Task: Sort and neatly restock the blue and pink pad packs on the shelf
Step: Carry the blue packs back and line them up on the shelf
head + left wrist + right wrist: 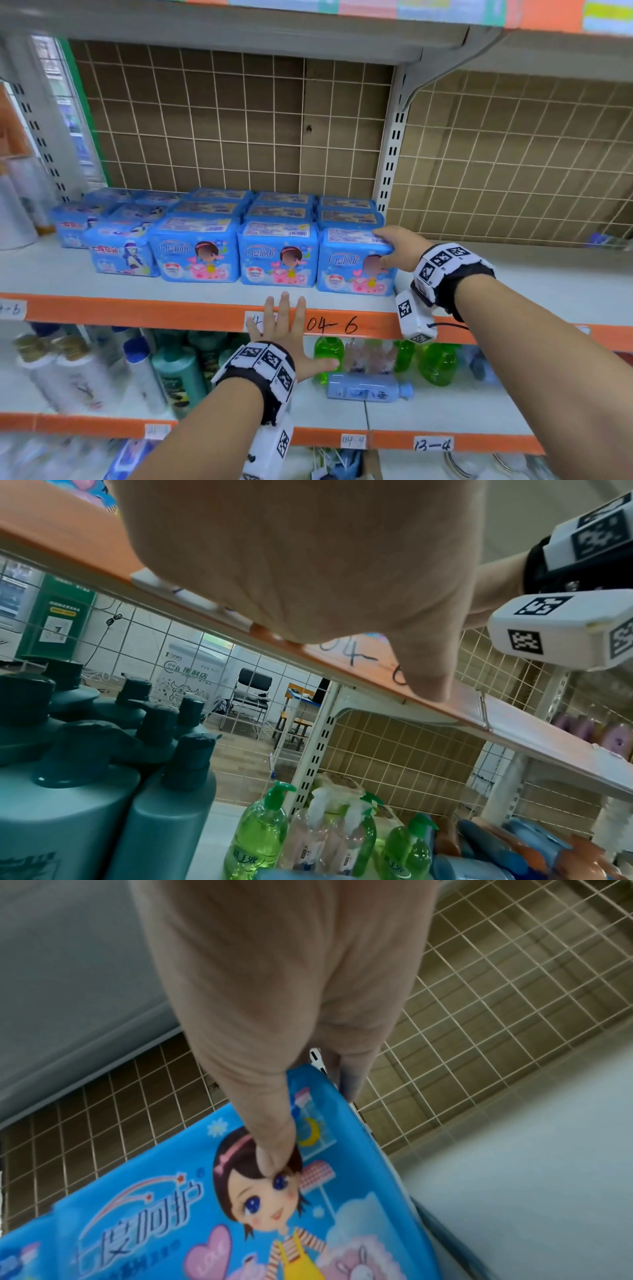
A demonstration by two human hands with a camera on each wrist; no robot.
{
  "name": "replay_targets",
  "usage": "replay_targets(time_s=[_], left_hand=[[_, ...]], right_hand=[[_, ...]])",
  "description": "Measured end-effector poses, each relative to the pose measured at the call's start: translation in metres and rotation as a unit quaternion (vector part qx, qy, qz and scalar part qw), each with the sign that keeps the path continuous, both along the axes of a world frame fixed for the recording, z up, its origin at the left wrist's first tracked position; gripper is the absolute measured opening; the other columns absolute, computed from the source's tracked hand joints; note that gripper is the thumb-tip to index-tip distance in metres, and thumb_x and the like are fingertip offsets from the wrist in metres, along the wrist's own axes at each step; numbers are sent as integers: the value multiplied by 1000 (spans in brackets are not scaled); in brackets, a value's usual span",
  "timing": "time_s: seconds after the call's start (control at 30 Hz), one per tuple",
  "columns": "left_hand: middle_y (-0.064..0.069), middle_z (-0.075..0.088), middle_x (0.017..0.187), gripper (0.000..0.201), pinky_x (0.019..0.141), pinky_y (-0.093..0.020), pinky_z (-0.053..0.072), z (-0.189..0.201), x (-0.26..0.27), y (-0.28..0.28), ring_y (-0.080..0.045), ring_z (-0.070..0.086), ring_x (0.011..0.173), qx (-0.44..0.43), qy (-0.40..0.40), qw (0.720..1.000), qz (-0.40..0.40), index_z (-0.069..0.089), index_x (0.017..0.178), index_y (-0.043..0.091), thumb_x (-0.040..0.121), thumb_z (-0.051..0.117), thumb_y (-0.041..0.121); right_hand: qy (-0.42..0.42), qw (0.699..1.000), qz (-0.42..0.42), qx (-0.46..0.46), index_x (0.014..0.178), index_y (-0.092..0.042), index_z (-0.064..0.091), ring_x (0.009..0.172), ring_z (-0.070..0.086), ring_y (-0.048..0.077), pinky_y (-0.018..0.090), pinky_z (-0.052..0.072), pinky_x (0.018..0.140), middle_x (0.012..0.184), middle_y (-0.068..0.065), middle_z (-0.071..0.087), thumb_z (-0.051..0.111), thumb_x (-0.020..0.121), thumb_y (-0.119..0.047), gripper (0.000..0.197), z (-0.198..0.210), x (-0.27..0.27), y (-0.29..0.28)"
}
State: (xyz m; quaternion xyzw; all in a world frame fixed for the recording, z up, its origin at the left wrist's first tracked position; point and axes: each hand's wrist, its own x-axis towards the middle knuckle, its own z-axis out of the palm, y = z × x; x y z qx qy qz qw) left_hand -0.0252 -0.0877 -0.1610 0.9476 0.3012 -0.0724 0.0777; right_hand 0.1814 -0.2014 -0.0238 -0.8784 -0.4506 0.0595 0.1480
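Blue pad packs stand in rows three deep on the white shelf [178, 286]. My right hand [382, 248] grips the rightmost front pack [346, 265] at its top right corner, thumb on the cartoon-girl front and fingers over the top. The right wrist view shows the same blue pad pack [222, 1226] with my right hand [311, 1123] pinching its upper edge. My left hand [284, 325] is held flat with straight fingers in front of the orange shelf edge [137, 311], holding nothing. Darker-print blue packs [120, 255] sit at the left end. No pink pack shows.
A slotted upright post [390, 154] and a wire grid back [239, 120] stand just behind the packs. The shelf below holds teal pump bottles [85, 791], green soap bottles [329, 356] and a lying blue bottle [363, 387]. White shelf surface [513, 277] runs on to the right.
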Motion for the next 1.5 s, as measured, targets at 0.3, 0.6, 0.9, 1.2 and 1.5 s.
replay_targets(time_s=[0.3, 0.6, 0.9, 1.2, 1.5], left_hand=[[3, -49, 134, 123, 104, -63, -16, -4, -1, 0, -31, -37, 133, 12, -18, 1000, -1, -48, 119, 31, 49, 26, 98], [0, -40, 146, 126, 106, -61, -14, 7, -3, -4, -30, -34, 135, 2, 7, 1000, -3, -39, 132, 31, 52, 34, 96], [-1, -3, 157, 77, 116, -38, 0, -6, -59, -18, -19, -9, 144, -46, -193, 979, -42, 16, 147, 22, 85, 57, 38], [-7, 54, 129, 40, 92, -25, 31, -200, -86, -64, -23, 50, 118, -238, 54, 970, 1, 51, 127, 16, 89, 55, 26], [-15, 52, 130, 45, 94, -35, 40, -502, -116, -106, -31, 51, 116, -384, 159, 899, 139, 43, 135, 13, 92, 51, 24]], right_hand=[[10, 999, -4, 43, 137, -12, 39, 123, 44, 24, 31, 34, 101, 137, 10, 42, 71, 80, -21, 67, -12, 5, 7], [-42, 996, -75, 32, 144, -18, 28, 135, 31, 30, 38, 30, 109, 151, 11, 23, 68, 83, -27, 73, -22, -14, 12], [38, 910, -126, 393, 125, -5, 49, 104, 48, 18, 16, 34, 89, 124, 14, 45, 57, 84, -3, 42, -55, -79, -40], [238, 950, -138, 148, 101, -1, 59, 73, 49, 17, 15, 32, 62, 81, -1, 52, 54, 86, 2, 15, -281, -153, -122], [377, 885, -241, -131, 113, 1, 54, 90, 57, 29, 33, 42, 82, 109, 15, 58, 56, 85, -1, 29, -635, -185, -148]])
